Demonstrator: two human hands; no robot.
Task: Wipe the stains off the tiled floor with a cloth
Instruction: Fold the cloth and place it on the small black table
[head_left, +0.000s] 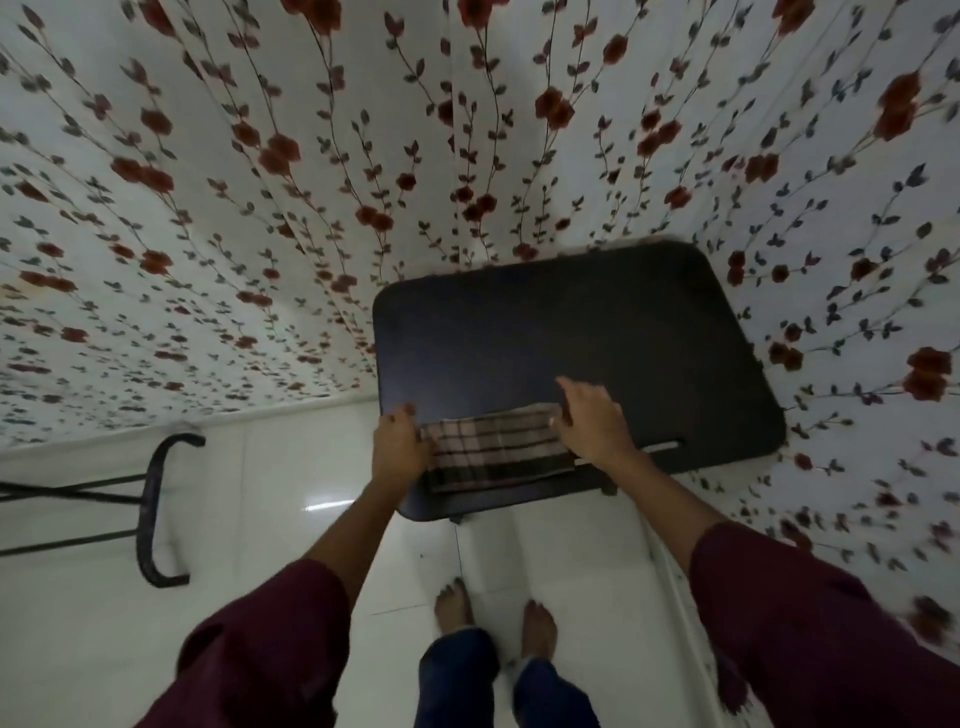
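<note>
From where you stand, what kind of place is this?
Probably a room in a home: a glossy white tiled floor, a flower-printed fabric hanging behind, and a small dark table holding a checked cloth.

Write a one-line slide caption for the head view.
Both hands, left hand and right hand, on a folded plaid cloth lying on a small dark table above the white tiled floor.

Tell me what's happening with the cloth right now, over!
Left hand pinching cloth's left edge. Right hand flat on its right end. Checked cloth folded on dark tray table, not yet on tiled floor. Nothing in the way.
</note>
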